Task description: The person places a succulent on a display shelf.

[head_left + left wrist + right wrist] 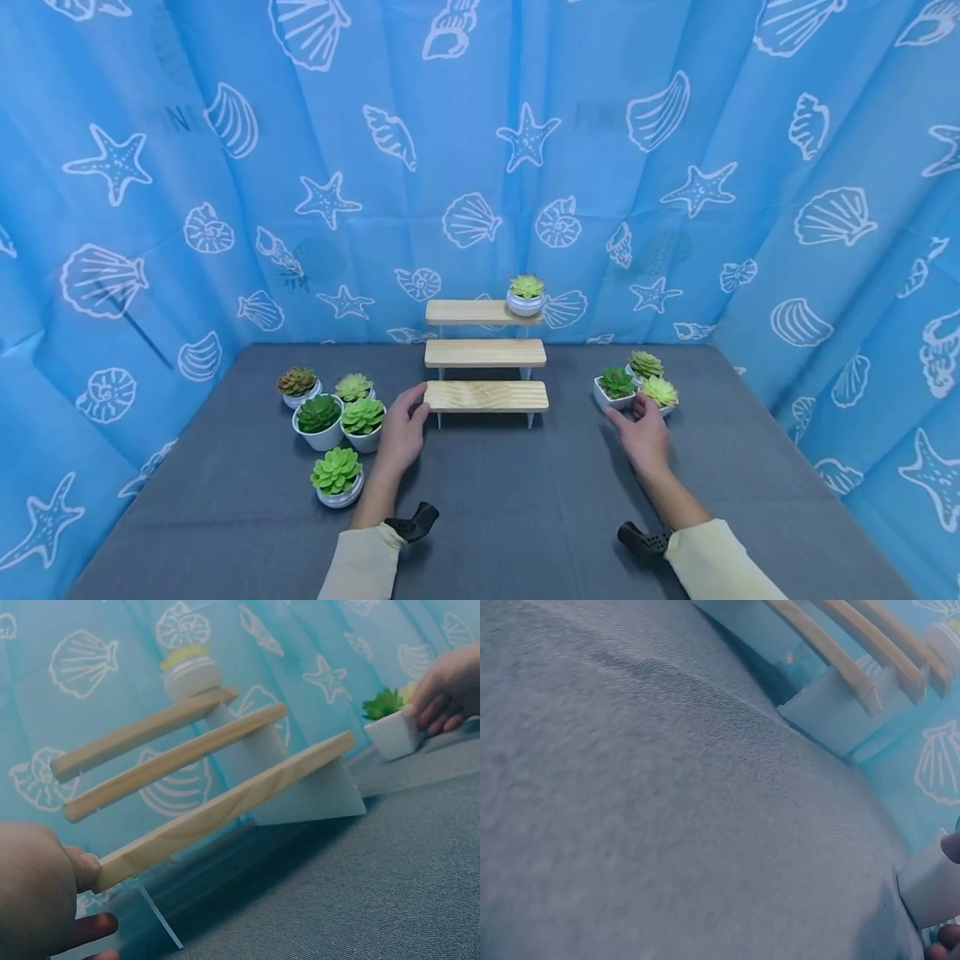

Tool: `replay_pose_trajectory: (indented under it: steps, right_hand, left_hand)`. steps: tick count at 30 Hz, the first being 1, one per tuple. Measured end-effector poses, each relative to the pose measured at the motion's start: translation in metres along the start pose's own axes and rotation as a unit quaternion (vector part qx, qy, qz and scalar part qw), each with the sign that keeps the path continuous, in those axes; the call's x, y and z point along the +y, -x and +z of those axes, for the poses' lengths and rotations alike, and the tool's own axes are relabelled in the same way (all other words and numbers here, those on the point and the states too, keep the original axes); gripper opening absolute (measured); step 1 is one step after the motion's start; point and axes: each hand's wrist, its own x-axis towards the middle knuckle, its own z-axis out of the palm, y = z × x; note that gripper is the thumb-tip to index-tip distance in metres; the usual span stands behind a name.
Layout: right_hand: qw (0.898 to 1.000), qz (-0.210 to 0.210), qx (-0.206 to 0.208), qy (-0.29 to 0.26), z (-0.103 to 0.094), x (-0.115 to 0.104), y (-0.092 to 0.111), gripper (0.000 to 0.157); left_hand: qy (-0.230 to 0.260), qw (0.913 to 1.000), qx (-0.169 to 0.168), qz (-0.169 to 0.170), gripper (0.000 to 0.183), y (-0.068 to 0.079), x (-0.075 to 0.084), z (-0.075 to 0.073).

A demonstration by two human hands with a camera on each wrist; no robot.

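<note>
Square pot (394, 736) is at the right of the table, upright, green plant (617, 382) pointing up; no clear long axis on it. Right hand (647, 433) is on it, pinching the near side between thumb and bent fingers; I can't tell whether the base sits on the cloth. Two more potted plants, one (645, 364) behind, one (659, 392) to its right, close in. Stand (485, 353) is mid-table, well apart from the pot: 3 wooden boards stepped up toward the back, long axes left-right, low step facing the person. Left hand (401, 433) touches the left end of the lowest board, fingers loose, not wrapped round it. One potted plant (527, 295) stands upright on the top board, right end. Left group (318, 414): 5 potted plants, all upright, 4 clustered, 1 nearer the person. Total 9 plants: 5 left, 1 up top, 3 right. Two cream sleeves (365, 560), two black wrist straps (643, 540). Grey cloth (510, 500) on the table, blue shell-print curtain (450, 117) behind and at both sides.
</note>
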Motion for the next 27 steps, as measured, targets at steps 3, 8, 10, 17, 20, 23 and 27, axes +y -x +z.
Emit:
replay_pose_trajectory:
  steps: [3,8,10,17,20,23,27]
  right_hand:
    - [1.0,0.0,0.007,-0.002,0.003,0.0,-0.003,0.069]
    - [1.0,0.006,0.028,0.004,0.009,0.001,-0.008,0.069]
    - [0.999,0.011,0.032,0.004,0.011,0.002,-0.009,0.068]
    - [0.998,0.015,0.062,0.023,0.016,0.002,-0.011,0.064]
    - [0.997,0.018,0.072,0.032,0.018,0.001,-0.011,0.063]
    - [0.996,0.022,0.08,0.038,0.02,-0.001,-0.011,0.063]
    - [0.995,0.028,0.091,0.041,0.022,-0.003,-0.01,0.063]
  left_hand:
    - [0.0,1.0,0.001,0.003,0.034,-0.001,0.0,0.0]
    - [0.005,1.0,-0.004,-0.006,0.034,-0.001,0.001,-0.001]
    - [0.005,0.9999,-0.005,-0.012,0.034,-0.001,0.001,-0.001]
    - [0.013,0.9997,-0.004,-0.019,0.034,-0.001,0.001,-0.001]
    - [0.012,0.9996,-0.002,-0.024,0.034,-0.002,0.0,-0.002]
    - [0.014,0.9995,0.0,-0.027,0.035,-0.002,0.0,-0.003]
    - [0.019,0.9994,-0.002,-0.029,0.035,-0.002,0.0,-0.002]
